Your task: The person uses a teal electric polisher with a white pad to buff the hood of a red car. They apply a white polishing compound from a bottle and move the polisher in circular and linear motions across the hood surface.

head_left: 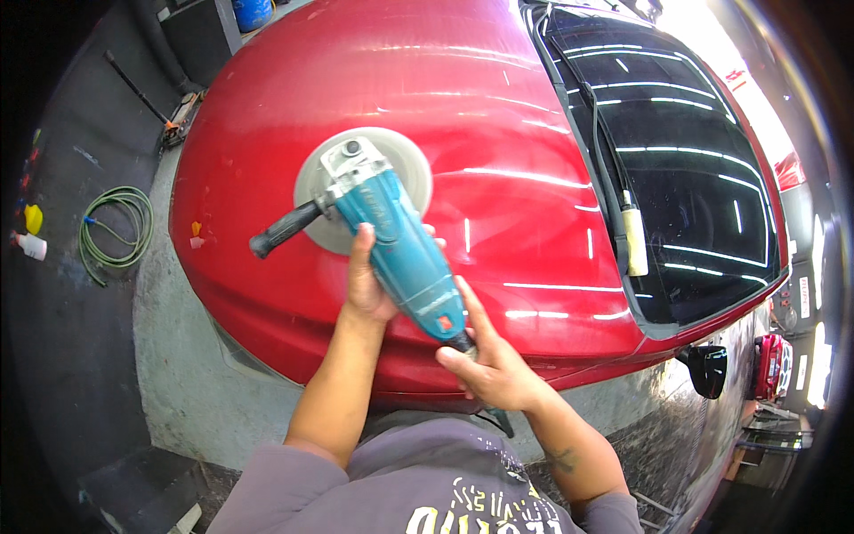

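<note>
A teal car polisher is held over the red hood. Its round pale pad appears against the paint, though I cannot tell whether it touches. My left hand grips the body from below, thumb along its side and fingertips showing at the far side. Around the tail end, by the power cord, my right hand is closed with thumb and forefinger on either side. The black side handle sticks out to the left with no hand on it.
A cream bottle with a dark cap rests at the windshield's base beside the wiper. A green hose hangs coiled on the left wall. A floor jack stands past the bumper. The side mirror juts out at right.
</note>
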Demonstrator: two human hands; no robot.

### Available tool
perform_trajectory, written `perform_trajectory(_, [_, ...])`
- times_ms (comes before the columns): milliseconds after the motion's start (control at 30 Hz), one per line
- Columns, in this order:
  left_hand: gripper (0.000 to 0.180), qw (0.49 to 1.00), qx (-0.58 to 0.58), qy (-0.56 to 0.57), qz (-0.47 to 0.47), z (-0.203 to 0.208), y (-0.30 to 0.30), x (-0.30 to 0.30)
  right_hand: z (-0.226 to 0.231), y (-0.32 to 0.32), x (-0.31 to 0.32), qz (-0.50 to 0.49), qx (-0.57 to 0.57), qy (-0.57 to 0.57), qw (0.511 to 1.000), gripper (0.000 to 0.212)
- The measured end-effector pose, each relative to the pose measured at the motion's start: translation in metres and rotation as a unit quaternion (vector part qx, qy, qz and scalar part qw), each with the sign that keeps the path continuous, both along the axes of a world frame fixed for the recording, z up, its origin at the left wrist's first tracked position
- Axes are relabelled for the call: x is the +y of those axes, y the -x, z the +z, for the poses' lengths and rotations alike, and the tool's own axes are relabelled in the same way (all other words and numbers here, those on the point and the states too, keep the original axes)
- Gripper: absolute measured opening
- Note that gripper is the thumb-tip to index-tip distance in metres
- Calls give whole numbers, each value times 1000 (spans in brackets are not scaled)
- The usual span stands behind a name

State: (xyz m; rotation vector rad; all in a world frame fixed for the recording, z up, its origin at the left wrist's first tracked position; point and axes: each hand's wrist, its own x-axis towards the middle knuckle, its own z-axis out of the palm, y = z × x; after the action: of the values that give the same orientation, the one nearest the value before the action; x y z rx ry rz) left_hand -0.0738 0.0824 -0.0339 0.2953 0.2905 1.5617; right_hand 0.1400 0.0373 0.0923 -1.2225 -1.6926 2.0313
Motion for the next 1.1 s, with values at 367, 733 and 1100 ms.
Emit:
perform_trajectory(367, [93,995,-13,-22,-100,21,-51,48,2,-36,2,-117,-2,-17,993,101])
perform_trajectory(733, [53,957,57,7,-284,73,-197,143,10,-122,7,-342,105,-11,934,67])
perform_trajectory(1100, [55,967,132,64,-209,74,-109,110,-7,-77,6,-257,152,60,952,97])
